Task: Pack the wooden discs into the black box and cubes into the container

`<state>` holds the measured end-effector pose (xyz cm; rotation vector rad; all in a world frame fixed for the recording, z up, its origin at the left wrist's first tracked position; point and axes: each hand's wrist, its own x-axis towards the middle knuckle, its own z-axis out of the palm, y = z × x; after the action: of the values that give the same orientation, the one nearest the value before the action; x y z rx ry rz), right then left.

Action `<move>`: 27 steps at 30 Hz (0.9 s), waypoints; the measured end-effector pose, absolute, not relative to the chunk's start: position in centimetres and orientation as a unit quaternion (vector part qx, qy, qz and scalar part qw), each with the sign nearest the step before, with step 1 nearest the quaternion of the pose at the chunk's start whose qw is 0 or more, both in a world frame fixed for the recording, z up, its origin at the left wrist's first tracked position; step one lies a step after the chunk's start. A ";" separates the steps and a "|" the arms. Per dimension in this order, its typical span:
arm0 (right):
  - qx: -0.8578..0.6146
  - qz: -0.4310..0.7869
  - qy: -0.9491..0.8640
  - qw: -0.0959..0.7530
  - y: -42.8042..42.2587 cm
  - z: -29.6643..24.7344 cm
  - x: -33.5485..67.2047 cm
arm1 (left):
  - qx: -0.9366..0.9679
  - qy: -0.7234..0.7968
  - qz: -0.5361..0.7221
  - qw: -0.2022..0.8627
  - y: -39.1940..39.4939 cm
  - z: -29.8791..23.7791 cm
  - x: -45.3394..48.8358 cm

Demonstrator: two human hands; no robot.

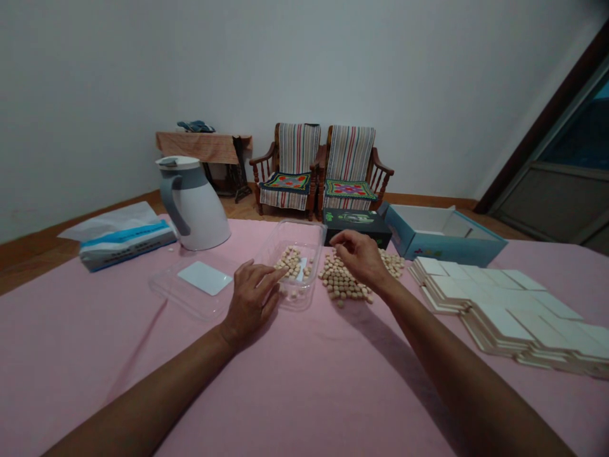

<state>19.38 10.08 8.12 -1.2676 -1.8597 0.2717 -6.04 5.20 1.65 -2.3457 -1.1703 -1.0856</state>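
1. The left hand is lying palm down on the pink cloth, fingers spread loosely and gripping nothing; its fingertips are touching the near left wall of the clear tub.
2. The tub is sitting at the middle of the table and is holding a shallow layer of small round wooden pieces, the pegs.
3. The right hand is hovering over the loose pile of the same pieces, just right of the tub. Its fingers are curling downward and inward toward the thumb; whether they are pinching a piece I cannot tell, since the fingertips are facing away from the camera.
4. The pile is lying directly on the cloth, between the tub and the stack of pale tiles, and is reaching back toward the black box.
5. The tub's lid is lying flat to the left of the left hand, with a white label on it.
6. A white jug is standing behind the lid, and a tissue pack is lying at far left.
7. An open blue box is sitting behind the tiles, just beside the black box.
8. Two striped chairs are standing against the far wall, well apart from the table.
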 end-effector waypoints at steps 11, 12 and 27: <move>-0.514 0.078 -0.849 0.092 4.3 4.1 19.8 | -0.816 -0.409 -0.377 0.156 5.3 1.6 -6.0; -0.511 0.080 -0.850 0.096 4.3 4.2 19.8 | -0.816 -0.408 -0.378 0.157 5.3 1.5 -6.0; -0.478 0.096 -0.770 0.411 8.3 9.2 18.3 | -0.816 -0.414 -0.376 0.146 5.2 1.6 -6.1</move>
<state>18.30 8.32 9.18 -1.2042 -1.9393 0.2408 -6.10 5.19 1.56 -2.3500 -1.1936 -1.0821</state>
